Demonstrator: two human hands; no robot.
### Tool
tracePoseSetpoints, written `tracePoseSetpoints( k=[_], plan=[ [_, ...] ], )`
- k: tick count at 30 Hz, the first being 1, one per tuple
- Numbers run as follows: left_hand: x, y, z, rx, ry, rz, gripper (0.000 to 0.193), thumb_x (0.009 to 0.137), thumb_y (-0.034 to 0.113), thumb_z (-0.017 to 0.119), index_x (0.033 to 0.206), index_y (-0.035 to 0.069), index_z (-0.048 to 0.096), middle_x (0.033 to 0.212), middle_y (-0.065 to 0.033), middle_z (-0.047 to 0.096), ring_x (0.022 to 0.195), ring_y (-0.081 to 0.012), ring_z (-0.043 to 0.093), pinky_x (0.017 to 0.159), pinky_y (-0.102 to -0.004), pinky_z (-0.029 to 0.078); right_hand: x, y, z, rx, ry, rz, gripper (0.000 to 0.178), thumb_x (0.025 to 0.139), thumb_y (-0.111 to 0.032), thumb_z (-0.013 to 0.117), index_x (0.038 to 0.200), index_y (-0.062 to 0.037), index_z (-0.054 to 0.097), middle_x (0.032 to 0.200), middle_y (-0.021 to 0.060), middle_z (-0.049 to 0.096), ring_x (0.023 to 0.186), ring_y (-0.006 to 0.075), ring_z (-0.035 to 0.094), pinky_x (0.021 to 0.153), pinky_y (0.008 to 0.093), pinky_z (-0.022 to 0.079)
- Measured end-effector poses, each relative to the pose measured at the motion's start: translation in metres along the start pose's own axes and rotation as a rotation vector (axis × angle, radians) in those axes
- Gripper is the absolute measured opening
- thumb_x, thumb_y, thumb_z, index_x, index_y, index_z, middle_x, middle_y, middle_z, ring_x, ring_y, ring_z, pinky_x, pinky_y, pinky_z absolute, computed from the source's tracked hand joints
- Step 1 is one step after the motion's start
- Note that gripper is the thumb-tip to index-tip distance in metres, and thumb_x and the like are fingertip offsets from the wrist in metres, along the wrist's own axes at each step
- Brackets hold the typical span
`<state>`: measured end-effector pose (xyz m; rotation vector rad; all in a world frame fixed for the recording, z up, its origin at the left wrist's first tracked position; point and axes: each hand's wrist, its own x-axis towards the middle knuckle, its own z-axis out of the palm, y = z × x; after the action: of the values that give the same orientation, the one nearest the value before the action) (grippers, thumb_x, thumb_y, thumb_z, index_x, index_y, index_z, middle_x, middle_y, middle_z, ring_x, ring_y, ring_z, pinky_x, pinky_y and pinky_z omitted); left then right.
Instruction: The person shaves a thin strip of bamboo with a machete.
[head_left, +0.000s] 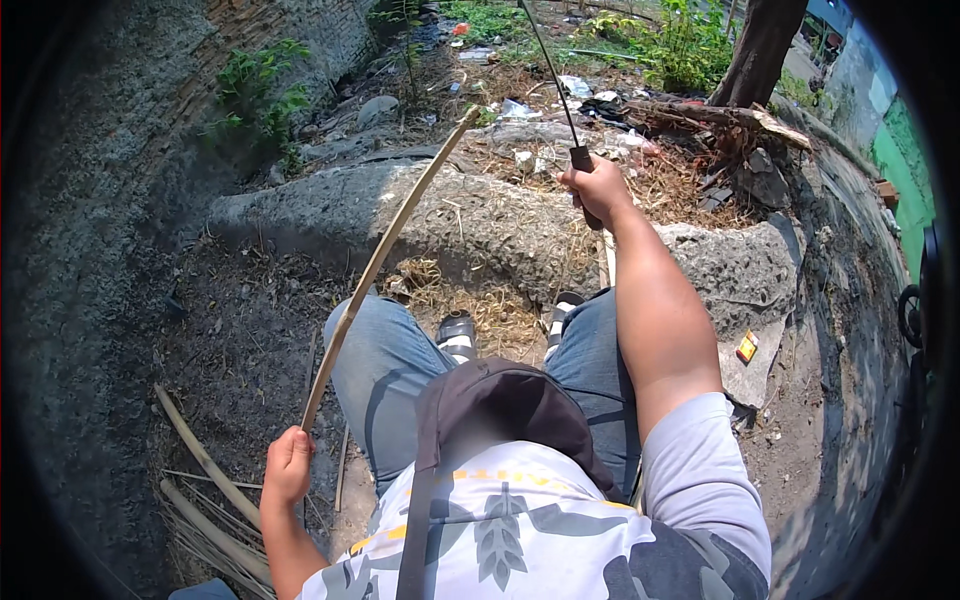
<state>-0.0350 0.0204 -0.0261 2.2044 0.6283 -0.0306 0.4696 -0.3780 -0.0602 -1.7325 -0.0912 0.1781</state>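
Note:
My left hand (287,468) is closed round the lower end of a long, pale, slightly curved strip of split wood or bamboo (375,262). The strip slants up past my left knee, and its tip stands in front of the concrete slab. Raised ahead and to the right, my right hand (598,190) grips the dark handle of a long knife (557,82). Its thin, dark blade points up and away, seen nearly edge-on, and runs out of the upper edge of the view. Knife and strip are apart.
A rough concrete slab (500,215) lies across in front of my feet, with dry shavings (500,310) before it. More strips (205,455) lie at the lower left. A small yellow-and-red packet (747,346) lies at right. Litter, a tree trunk (757,55) and a wall (120,180) stand around.

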Motion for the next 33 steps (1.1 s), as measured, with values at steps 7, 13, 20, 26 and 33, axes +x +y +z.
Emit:
tracePoseSetpoints(
  k=[7, 13, 20, 26, 33],
  plan=[
    [0.007, 0.018, 0.013, 0.065, 0.039, 0.116, 0.044, 0.112, 0.036, 0.047, 0.085, 0.003, 0.059, 0.065, -0.0015, 0.049, 0.062, -0.0122, 0.045, 0.057, -0.033, 0.039, -0.031, -0.035, 0.017, -0.784, -0.093, -0.612, 0.02, 0.081, -0.024, 0.078, 0.097, -0.0141, 0.071, 0.087, 0.0142, 0.071, 0.084, 0.0374, 0.069, 0.075, 0.0454, 0.054],
    [-0.004, 0.026, 0.006, 0.135, 0.038, 0.133, 0.041, 0.11, 0.033, 0.051, 0.084, 0.002, 0.06, 0.062, -0.0057, 0.05, 0.059, -0.0159, 0.048, 0.057, -0.0347, 0.04, -0.054, -0.061, 0.042, -1.207, -0.263, -0.557, 0.024, 0.076, -0.02, 0.071, 0.1, -0.0207, 0.072, 0.096, 0.0088, 0.076, 0.094, 0.0332, 0.073, 0.085, 0.0469, 0.058],
    [-0.021, 0.052, -0.016, 0.279, 0.018, 0.21, 0.041, 0.109, 0.031, 0.053, 0.081, 0.002, 0.059, 0.061, -0.0101, 0.053, 0.055, -0.0223, 0.051, 0.057, -0.0367, 0.043, -0.007, -0.007, 0.007, -0.661, -0.217, -0.109, 0.041, 0.077, -0.019, 0.066, 0.116, -0.0135, 0.075, 0.104, 0.0189, 0.075, 0.098, 0.0353, 0.072, 0.086, 0.0438, 0.056],
    [-0.007, 0.048, 0.001, 0.193, 0.068, 0.167, 0.043, 0.109, 0.033, 0.051, 0.081, 0.001, 0.059, 0.061, -0.01, 0.052, 0.056, -0.0221, 0.051, 0.056, -0.0376, 0.041, -0.033, -0.036, 0.03, -0.86, -0.283, -0.348, 0.033, 0.076, -0.019, 0.069, 0.108, -0.0139, 0.075, 0.104, 0.0169, 0.075, 0.1, 0.0373, 0.071, 0.088, 0.0462, 0.056],
    [-0.02, 0.04, -0.018, 0.253, 0.1, 0.198, 0.044, 0.109, 0.033, 0.051, 0.08, 0.001, 0.058, 0.06, -0.0101, 0.05, 0.055, -0.0226, 0.05, 0.055, -0.0377, 0.04, -0.028, -0.043, 0.011, -0.975, -0.153, -0.368, 0.026, 0.079, -0.018, 0.068, 0.104, -0.0165, 0.074, 0.099, 0.0153, 0.075, 0.095, 0.0376, 0.071, 0.085, 0.0478, 0.056]
  ],
)
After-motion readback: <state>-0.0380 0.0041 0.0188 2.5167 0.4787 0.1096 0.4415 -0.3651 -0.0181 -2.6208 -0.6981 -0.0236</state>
